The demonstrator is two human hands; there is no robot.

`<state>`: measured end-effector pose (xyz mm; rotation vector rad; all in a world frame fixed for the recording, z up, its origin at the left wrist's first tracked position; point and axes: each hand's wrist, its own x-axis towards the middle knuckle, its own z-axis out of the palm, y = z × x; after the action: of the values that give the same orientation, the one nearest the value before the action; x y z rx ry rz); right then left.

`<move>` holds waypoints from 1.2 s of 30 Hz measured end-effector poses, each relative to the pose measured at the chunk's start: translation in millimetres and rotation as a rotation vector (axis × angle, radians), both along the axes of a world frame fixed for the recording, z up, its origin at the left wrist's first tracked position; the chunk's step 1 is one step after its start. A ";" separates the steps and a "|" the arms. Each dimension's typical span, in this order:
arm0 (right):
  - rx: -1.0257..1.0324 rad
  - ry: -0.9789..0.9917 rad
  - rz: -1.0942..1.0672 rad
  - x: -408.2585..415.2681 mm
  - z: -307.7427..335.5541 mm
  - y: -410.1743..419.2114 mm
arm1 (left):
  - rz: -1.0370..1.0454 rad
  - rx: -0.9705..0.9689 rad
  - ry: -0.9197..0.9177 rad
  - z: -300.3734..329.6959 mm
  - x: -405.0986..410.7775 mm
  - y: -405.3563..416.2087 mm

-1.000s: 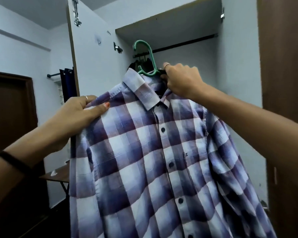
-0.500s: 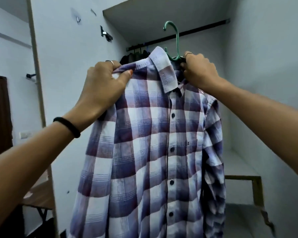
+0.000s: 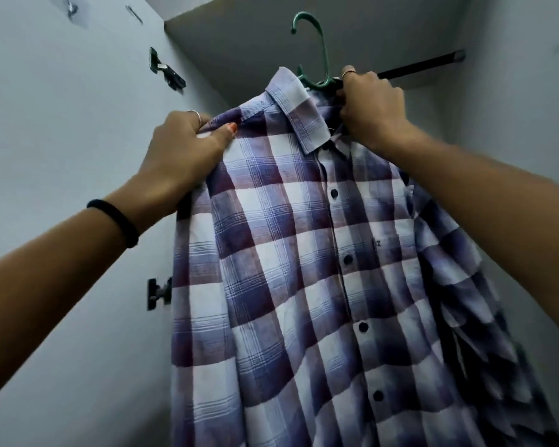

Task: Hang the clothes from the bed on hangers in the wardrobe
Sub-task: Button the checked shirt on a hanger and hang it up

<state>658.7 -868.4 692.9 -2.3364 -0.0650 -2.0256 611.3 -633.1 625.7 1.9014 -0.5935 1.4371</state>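
- Right hand (image 3: pixel 370 109) clamped on hanger (image 3: pixel 317 82) neck; left hand (image 3: pixel 183 156) pinching shirt (image 3: pixel 288 269) shoulder.
- Lift hook clear above rail (image 3: pixel 423 64), then lower squarely.
- Keep shoulder seated on hanger.

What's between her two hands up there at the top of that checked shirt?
In the head view, the shirt's collar and the base of the green hanger lie between the left hand and the right hand.
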 end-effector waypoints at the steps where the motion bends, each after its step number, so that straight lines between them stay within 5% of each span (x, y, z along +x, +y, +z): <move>1: 0.013 -0.019 0.016 11.0 3.8 0.7 | 0.032 -0.006 -0.063 2.9 15.7 -1.6; 7: 0.101 -0.178 0.194 98.9 35.7 3.4 | 0.073 -0.041 -0.403 28.5 115.0 -8.3; 16: 0.262 -0.208 0.552 243.3 96.4 12.2 | 0.084 -0.097 -0.477 96.8 262.5 -9.5; 24: 0.198 -0.051 0.419 363.6 56.8 -2.5 | 0.100 -0.063 -0.410 119.0 372.2 -24.9; 36: -0.010 0.147 0.130 408.6 28.0 -23.6 | 0.387 0.050 -0.408 142.3 423.8 -60.9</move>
<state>1067.3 -892.0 720.9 -2.4100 -0.2157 -1.7950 1035.1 -694.0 768.1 1.8378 -0.4603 2.1061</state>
